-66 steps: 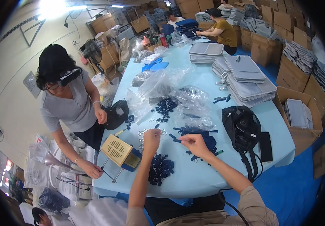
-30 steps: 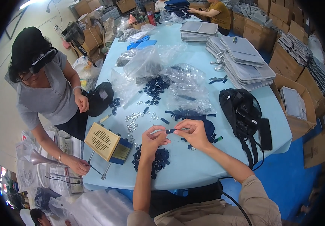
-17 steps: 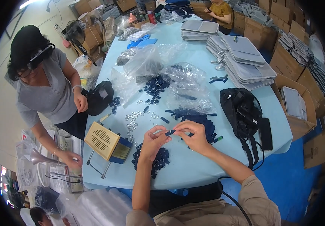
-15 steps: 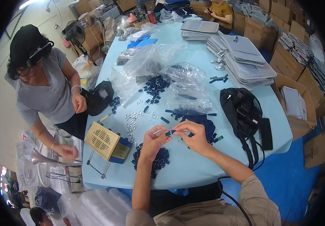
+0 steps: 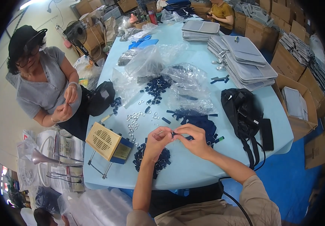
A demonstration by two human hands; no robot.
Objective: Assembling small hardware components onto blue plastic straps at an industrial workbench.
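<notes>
Above the near part of the table, my left hand (image 5: 157, 142) and my right hand (image 5: 195, 140) meet fingertip to fingertip. Both pinch a short dark blue fabric strip (image 5: 173, 133), mostly covered by the fingers; whether a ring sits in it is too small to tell. Beyond my right hand spreads a heap of loose dark blue strips (image 5: 202, 123). A pile of small dark blue tabs (image 5: 163, 159) lies beside and partly behind my left forearm. Silver metal rings (image 5: 133, 117) are scattered beyond my left hand.
A cream and blue metal box (image 5: 105, 138) stands at left. Clear plastic bags (image 5: 188, 88) and another blue tab pile (image 5: 156, 88) lie farther off. To the right are a black backpack (image 5: 241, 113), a phone (image 5: 266, 134) and stacked grey panels (image 5: 245, 62). A co-worker (image 5: 44, 79) stands at left.
My hands have drawn closer together, and less of the blue strip shows between them. The co-worker at left has raised both hands together in front of the chest.
</notes>
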